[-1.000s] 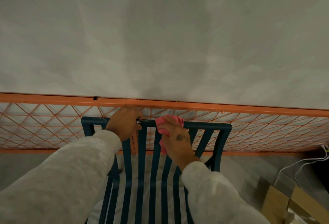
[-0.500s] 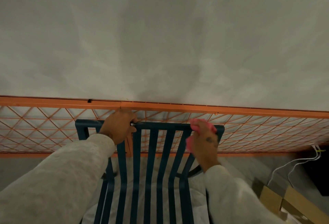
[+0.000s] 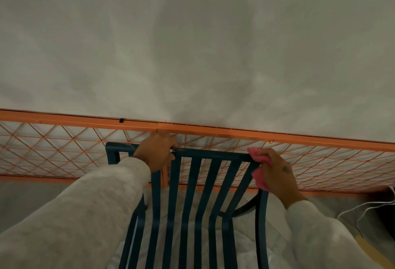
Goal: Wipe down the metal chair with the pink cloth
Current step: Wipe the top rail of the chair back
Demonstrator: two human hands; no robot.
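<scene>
Grey plaster wall (image 3: 192,44) fills most of the view. Orange mesh panel (image 3: 53,151) runs along its lower edge, just behind a dark blue slatted metal chair (image 3: 193,194). White padding (image 3: 241,245) shows through the chair's back slats. Both arms are in pale grey sleeves. Left hand (image 3: 157,154) is clenched round the chair's top rail, left of centre. Right hand (image 3: 277,174) grasps the bunched pink cloth (image 3: 259,180), which is pressed against the top right corner of the chair back. White cable (image 3: 363,206) lies on the floor at far right.
</scene>
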